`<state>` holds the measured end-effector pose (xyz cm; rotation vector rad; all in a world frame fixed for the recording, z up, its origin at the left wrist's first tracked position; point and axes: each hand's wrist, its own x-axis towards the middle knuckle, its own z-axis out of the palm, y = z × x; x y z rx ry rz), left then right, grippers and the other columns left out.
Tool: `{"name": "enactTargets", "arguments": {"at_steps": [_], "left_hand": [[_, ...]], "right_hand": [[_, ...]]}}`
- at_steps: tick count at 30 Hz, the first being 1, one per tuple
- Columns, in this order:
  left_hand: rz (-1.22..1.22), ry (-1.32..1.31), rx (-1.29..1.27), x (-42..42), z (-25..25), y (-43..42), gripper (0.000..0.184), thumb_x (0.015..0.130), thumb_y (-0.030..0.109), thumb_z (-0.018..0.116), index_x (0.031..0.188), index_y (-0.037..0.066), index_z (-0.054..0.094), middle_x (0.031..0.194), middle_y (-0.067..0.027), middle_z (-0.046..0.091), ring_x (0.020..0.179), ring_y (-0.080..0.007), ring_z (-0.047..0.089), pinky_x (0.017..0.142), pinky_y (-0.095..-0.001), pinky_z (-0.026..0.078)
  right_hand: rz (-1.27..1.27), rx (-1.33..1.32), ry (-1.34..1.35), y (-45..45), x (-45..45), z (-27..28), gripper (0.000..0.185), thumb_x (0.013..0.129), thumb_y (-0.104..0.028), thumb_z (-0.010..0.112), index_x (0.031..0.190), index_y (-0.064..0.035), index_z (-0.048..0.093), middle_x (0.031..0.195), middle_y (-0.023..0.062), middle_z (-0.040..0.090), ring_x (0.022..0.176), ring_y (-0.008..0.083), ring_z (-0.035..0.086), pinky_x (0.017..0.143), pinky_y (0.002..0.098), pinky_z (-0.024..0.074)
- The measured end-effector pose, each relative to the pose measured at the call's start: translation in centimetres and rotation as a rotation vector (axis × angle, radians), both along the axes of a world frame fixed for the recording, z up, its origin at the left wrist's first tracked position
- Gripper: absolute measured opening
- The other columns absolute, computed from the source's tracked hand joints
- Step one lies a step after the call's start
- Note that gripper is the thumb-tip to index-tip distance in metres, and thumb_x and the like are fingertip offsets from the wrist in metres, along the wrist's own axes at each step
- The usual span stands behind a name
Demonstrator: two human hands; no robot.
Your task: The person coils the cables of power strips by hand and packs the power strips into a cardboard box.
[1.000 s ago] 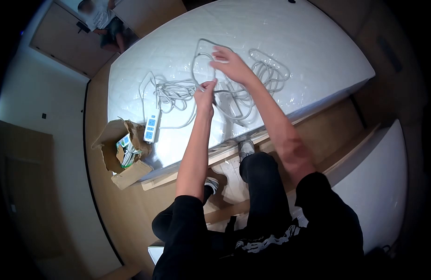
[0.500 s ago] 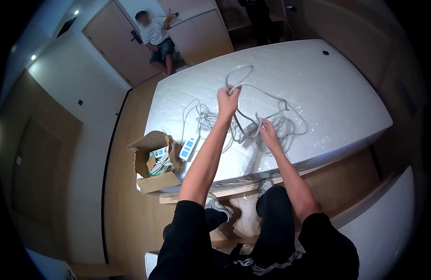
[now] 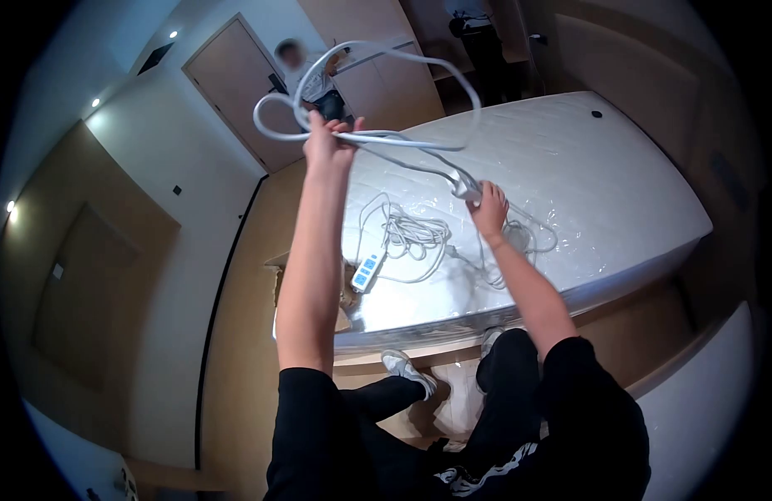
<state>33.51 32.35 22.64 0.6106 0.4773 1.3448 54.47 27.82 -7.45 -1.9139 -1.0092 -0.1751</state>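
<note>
Holding loops of pale cable [image 3: 402,143] in the air, we have our left grip [image 3: 329,140] closed around the strands, a smaller loop sticking out to its left and a wider one arching up and over to its right. Our right grip [image 3: 490,207] clasps a white block [image 3: 464,185] above the mattress [image 3: 628,167], and strands of the cable run across to it from our left side; we cannot tell exactly what the block is. Below, on the plastic-wrapped mattress, we see a tangled bundle of cord [image 3: 415,230], with a power strip [image 3: 366,272] showing blue sockets just beside it. A second coil [image 3: 532,239] lies near our right forearm, partly hidden. Next to the power strip is a cardboard box [image 3: 343,321], mostly covered by our left forearm. Beyond the mattress, one person [image 3: 316,87] is near the door [image 3: 235,92], and another person [image 3: 488,54] stands farther right.
</note>
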Motion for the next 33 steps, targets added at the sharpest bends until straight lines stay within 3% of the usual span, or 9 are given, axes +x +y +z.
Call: {"name": "enactTargets", "arguments": {"at_steps": [3, 7, 11, 16, 19, 23, 26, 29, 33], "left_hand": [[0.068, -0.127, -0.065, -6.4, -1.3, 2.4, 0.036, 0.094, 0.039, 0.040, 0.075, 0.009, 0.036, 0.057, 0.0006, 0.031, 0.045, -0.0103, 0.032, 0.072, -0.0429, 0.052], [-0.023, -0.186, -0.198, -13.0, -6.5, 4.8, 0.033, 0.095, 0.032, 0.042, 0.070, 0.013, 0.034, 0.051, 0.0045, 0.027, 0.042, -0.0072, 0.030, 0.044, -0.0231, 0.036], [-0.188, 0.167, -0.066, -12.5, -11.2, 2.9, 0.028, 0.084, 0.017, 0.061, 0.066, 0.011, 0.041, 0.054, 0.0029, 0.037, 0.040, -0.0042, 0.032, 0.036, -0.0180, 0.026], [-0.481, 0.579, -0.094, -8.7, -15.9, -1.2, 0.017, 0.085, 0.016, 0.061, 0.093, 0.003, 0.055, 0.071, -0.0012, 0.055, 0.038, 0.0004, 0.032, 0.035, -0.0127, 0.029], [-0.524, 0.707, 0.085, -5.4, -20.5, -3.4, 0.029, 0.085, 0.020, 0.061, 0.108, 0.004, 0.055, 0.091, -0.0037, 0.059, 0.074, -0.0088, 0.055, 0.065, -0.0221, 0.046], [-0.544, 0.438, 0.230, -1.7, -27.6, -2.9, 0.053, 0.090, 0.034, 0.046, 0.136, 0.012, 0.032, 0.136, -0.0171, 0.033, 0.130, -0.0282, 0.026, 0.106, -0.0435, 0.024], [-0.868, -0.105, 0.324, 2.4, -26.8, -5.3, 0.049, 0.088, 0.021, 0.044, 0.132, 0.004, 0.032, 0.132, -0.0175, 0.036, 0.126, -0.0322, 0.032, 0.105, -0.0455, 0.027], [-1.026, -0.012, 0.217, 3.8, -24.0, -7.3, 0.049, 0.080, 0.014, 0.049, 0.124, -0.004, 0.037, 0.105, -0.0149, 0.052, 0.102, -0.0231, 0.050, 0.098, -0.0424, 0.034], [-1.098, -0.176, -0.084, 1.4, -24.4, -5.0, 0.040, 0.087, 0.024, 0.046, 0.114, -0.007, 0.045, 0.065, -0.0056, 0.045, 0.059, -0.0196, 0.048, 0.084, -0.0454, 0.045]], "right_hand": [[0.128, 0.004, -0.254, 0.0, 3.4, 5.2, 0.048, 0.065, -0.025, 0.072, 0.109, -0.0140, 0.055, 0.102, 0.0081, 0.060, 0.096, 0.0288, 0.054, 0.086, 0.0421, 0.0414], [0.219, 0.086, -0.279, -3.4, 4.9, 11.9, 0.043, 0.066, -0.027, 0.073, 0.103, -0.0105, 0.060, 0.103, 0.0096, 0.060, 0.098, 0.0292, 0.054, 0.086, 0.0389, 0.0429], [0.250, 0.349, -0.205, -2.4, 5.0, 12.6, 0.048, 0.065, -0.025, 0.075, 0.107, -0.0081, 0.060, 0.105, 0.0119, 0.061, 0.101, 0.0313, 0.053, 0.088, 0.0381, 0.0425], [0.644, 0.425, -0.049, -1.0, 1.8, 13.8, 0.055, 0.063, -0.012, 0.076, 0.115, -0.0110, 0.057, 0.111, 0.0106, 0.059, 0.102, 0.0257, 0.057, 0.087, 0.0341, 0.0460], [0.810, 0.366, -0.012, -1.6, -3.1, 15.6, 0.057, 0.063, -0.011, 0.076, 0.117, -0.0141, 0.056, 0.114, 0.0078, 0.060, 0.102, 0.0236, 0.059, 0.088, 0.0324, 0.0471], [0.880, 0.391, -0.181, -3.6, -7.6, 17.0, 0.055, 0.059, -0.019, 0.077, 0.111, -0.0139, 0.061, 0.104, 0.0065, 0.064, 0.094, 0.0230, 0.063, 0.085, 0.0313, 0.0487], [0.894, 0.347, -0.132, -3.2, -9.1, 15.6, 0.051, 0.057, -0.017, 0.073, 0.107, -0.0111, 0.062, 0.099, 0.0085, 0.065, 0.089, 0.0265, 0.063, 0.079, 0.0325, 0.0492], [0.849, 0.310, -0.085, -2.7, -8.4, 14.4, 0.050, 0.058, -0.021, 0.074, 0.106, -0.0104, 0.062, 0.096, 0.0102, 0.066, 0.086, 0.0266, 0.063, 0.078, 0.0335, 0.0488], [0.600, 0.421, 0.076, -0.2, -3.7, 13.1, 0.053, 0.060, -0.030, 0.078, 0.107, -0.0119, 0.060, 0.099, 0.0099, 0.064, 0.086, 0.0281, 0.062, 0.079, 0.0345, 0.0486]]}}
